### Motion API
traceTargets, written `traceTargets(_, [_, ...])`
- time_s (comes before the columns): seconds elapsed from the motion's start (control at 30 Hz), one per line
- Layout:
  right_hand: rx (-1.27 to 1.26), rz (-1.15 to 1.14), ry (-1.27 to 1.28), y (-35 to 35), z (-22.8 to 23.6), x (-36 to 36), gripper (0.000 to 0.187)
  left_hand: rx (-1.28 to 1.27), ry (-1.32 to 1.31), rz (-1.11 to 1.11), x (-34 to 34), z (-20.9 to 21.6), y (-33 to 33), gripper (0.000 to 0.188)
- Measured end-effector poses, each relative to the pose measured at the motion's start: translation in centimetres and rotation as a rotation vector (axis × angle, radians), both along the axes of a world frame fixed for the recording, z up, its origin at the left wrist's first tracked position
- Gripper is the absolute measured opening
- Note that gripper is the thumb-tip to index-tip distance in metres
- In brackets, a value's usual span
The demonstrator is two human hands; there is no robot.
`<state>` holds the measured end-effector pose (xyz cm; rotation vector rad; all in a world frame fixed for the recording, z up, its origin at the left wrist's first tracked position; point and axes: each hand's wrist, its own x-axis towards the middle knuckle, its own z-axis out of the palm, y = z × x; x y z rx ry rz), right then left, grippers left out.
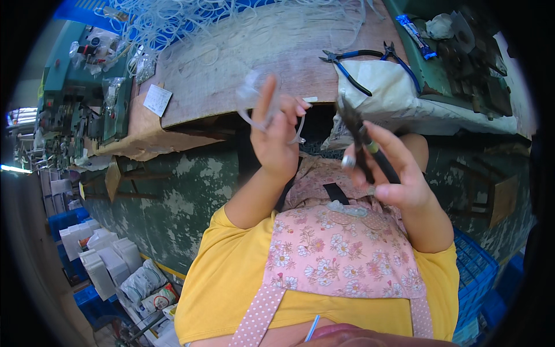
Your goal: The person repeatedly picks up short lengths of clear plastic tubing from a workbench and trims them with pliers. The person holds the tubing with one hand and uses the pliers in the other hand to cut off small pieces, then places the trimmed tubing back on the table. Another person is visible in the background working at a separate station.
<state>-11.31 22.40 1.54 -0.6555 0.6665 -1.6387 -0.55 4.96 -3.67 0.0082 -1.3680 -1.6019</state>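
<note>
My left hand (274, 136) is raised near the table's front edge, its index finger pointing up and the other fingers curled on a loop of clear plastic tubing (250, 95). The loop is partly blurred; a short white end piece (311, 99) sticks out past the fingertips. My right hand (399, 173) is closed around pliers (370, 150) with dark jaws and black handles. Their jaws point up toward the table and stand apart from the tubing. Something pale (348, 162) shows at one fingertip of the right hand.
A tangled heap of clear tubing (167, 29) lies at the back of the wooden table (300, 69). Two blue-handled cutters (354, 75) (399, 61) rest by a white cloth (370, 81). A paper slip (157, 99) lies left; green machines (95, 110) (474, 75) flank the table.
</note>
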Motion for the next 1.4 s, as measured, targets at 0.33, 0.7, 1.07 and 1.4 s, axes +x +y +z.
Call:
traceTargets(0.33, [-0.018, -0.411, 1.785, 0.2, -0.7, 2.3, 0.073, 0.692, 0.197, -0.259, 0.7, 4.1, -0.2, 0.055])
traceTargets(0.7, [-0.015, -0.45, 1.638, 0.8, -0.3, 1.8, 0.068, 0.387, -0.314, -0.345, 2.0, 2.9, -0.7, 0.051])
traceTargets(1.07, [-0.041, -0.366, 1.412, 1.5, -0.4, 2.1, 0.067, -1.299, -1.299, 1.002, 3.1, -2.1, -24.3, 0.034])
traceTargets(1.4, [0.103, -0.219, 1.03, 2.0, -1.8, 1.0, 0.076, -0.793, -1.178, 0.772, 3.8, -1.8, -23.1, 0.047])
